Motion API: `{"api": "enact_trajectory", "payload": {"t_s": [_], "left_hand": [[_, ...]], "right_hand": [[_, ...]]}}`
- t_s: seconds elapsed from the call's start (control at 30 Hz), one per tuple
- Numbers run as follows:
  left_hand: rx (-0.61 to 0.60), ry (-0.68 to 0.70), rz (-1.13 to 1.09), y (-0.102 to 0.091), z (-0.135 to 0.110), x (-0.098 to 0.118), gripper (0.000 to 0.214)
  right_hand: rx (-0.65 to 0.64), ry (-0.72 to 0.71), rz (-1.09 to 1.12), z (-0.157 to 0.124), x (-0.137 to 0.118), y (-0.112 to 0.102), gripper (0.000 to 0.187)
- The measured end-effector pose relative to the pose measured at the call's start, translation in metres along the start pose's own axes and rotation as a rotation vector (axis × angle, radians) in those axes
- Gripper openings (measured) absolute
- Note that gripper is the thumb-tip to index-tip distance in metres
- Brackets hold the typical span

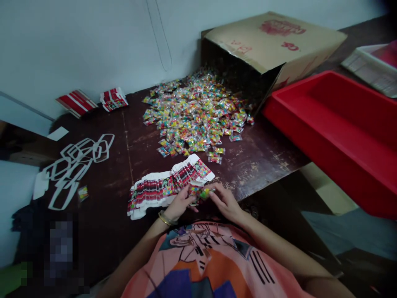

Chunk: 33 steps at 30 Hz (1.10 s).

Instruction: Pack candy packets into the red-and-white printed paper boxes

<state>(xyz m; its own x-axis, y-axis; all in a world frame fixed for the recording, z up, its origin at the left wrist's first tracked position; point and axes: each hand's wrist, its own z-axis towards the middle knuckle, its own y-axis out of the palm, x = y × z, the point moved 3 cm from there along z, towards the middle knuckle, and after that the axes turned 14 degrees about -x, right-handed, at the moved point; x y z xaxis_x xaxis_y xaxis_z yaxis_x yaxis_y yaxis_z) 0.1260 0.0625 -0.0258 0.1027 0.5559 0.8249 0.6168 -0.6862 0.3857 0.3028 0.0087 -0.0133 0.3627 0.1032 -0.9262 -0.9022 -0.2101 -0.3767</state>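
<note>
One fanned row of red-and-white cardboard cartons [155,188] is spread ahead-left of the left hand [180,205], by which a small printed carton [194,190] is gripped; just rightward, a clear-wrapped yellow-green candy packet [204,193] is pinched by the nearer right hand [228,203].

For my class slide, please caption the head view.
Hands at a colourful packet, printed cartons alongside, a packet heap beyond.
</note>
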Motion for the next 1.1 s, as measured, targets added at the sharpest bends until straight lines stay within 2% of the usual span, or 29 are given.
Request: {"api": "enact_trajectory", "payload": {"t_s": [0.13,0.2,0.3,0.43,0.53,0.6,0.7,0.73,0.8,0.87,0.93,1.0,1.1], "left_hand": [[-0.017,-0.016,0.056,0.016,0.01,-0.005,0.059],[-0.022,-0.026,0.071,0.019,0.008,-0.002,0.058],[0.0,-0.039,0.04,0.02,0.004,0.002,0.055],[0.019,-0.062,0.018,0.017,0.001,-0.001,0.056],[0.023,-0.054,0.026,0.015,-0.001,-0.003,0.057],[0.039,-0.036,-0.013,0.013,0.0,-0.003,0.051],[0.05,0.0,-0.141,0.012,0.001,-0.002,0.058],[0.057,0.005,-0.167,0.011,0.002,-0.003,0.061],[0.076,0.002,-0.163,0.01,0.003,-0.003,0.06],[0.085,-0.011,-0.129,0.01,0.004,-0.004,0.056],[0.073,-0.01,-0.067,0.01,0.004,-0.003,0.051],[0.061,0.002,0.032,0.01,0.003,-0.001,0.043],[0.041,0.017,0.165,0.009,0.002,0.003,0.031]], "right_hand": [[0.14,-0.059,-0.186,0.024,-0.014,-0.023,0.014],[0.144,-0.082,-0.278,0.03,-0.013,-0.028,0.013],[0.065,-0.156,-0.454,0.031,-0.013,-0.023,0.012],[0.089,-0.125,-0.579,0.03,-0.014,-0.013,0.017],[-0.071,-0.143,-0.449,0.03,-0.014,-0.004,0.017],[-0.084,-0.126,-0.245,0.027,-0.011,-0.001,0.022],[0.057,0.048,0.286,0.022,0.004,0.002,0.023],[0.049,0.125,0.498,0.021,0.01,0.006,0.025],[-0.062,0.239,0.872,0.019,0.016,0.015,0.03],[-0.144,0.289,1.082,0.018,0.016,0.019,0.033],[-0.175,0.304,1.126,0.019,0.013,0.019,0.037],[-0.22,0.294,1.032,0.022,0.007,0.015,0.036],[-0.24,0.166,0.626,0.028,-0.003,0.003,0.021]]}}
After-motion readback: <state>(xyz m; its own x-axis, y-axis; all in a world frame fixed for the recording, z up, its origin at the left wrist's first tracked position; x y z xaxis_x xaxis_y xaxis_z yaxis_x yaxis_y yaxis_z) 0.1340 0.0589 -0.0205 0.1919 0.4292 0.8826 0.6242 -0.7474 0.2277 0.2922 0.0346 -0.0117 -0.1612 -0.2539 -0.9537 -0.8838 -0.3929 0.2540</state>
